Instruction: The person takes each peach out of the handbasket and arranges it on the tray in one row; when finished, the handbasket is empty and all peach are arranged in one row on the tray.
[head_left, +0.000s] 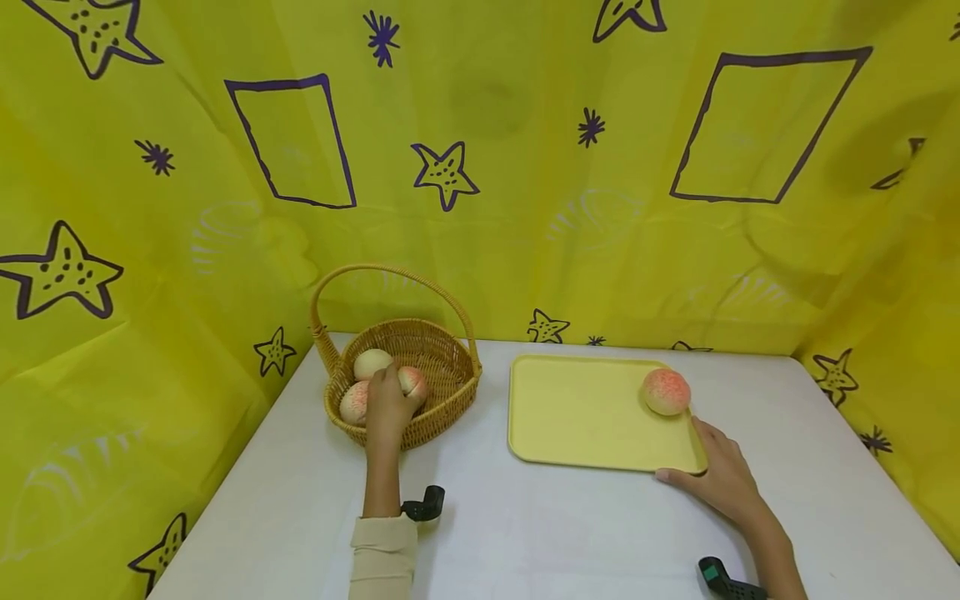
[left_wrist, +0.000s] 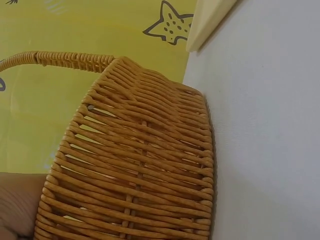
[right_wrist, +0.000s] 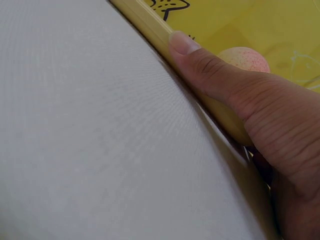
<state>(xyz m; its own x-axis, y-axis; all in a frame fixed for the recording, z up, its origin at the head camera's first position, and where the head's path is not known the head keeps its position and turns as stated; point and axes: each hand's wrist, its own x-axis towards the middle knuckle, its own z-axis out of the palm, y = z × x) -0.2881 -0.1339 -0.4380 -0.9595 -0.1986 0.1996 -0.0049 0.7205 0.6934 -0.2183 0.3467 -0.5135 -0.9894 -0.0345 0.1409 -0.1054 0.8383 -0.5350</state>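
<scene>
My left hand [head_left: 390, 404] reaches down into a wicker basket [head_left: 450, 407], among three peaches. A pale peach [head_left: 371, 363] lies beyond the fingers, a pink-speckled peach [head_left: 353, 403] to their left, and another peach [head_left: 414, 381] touches their right side in view. The fingertips are hidden, so I cannot tell whether they grip that one. In the left wrist view the basket wall [left_wrist: 135, 155] covers most of the hand. My right hand [head_left: 723, 475] holds the near right corner of a yellow tray [head_left: 585, 412], thumb [right_wrist: 200, 65] on its near edge. One peach [head_left: 667, 392] sits at the tray's far right.
The basket's tall handle [head_left: 390, 268] arches above its opening. A white tabletop [head_left: 525, 533] bears both basket and tray. Yellow cloth [head_left: 495, 250] with printed stars hangs behind the table and along its sides. Each wrist wears a black camera mount [head_left: 424, 504].
</scene>
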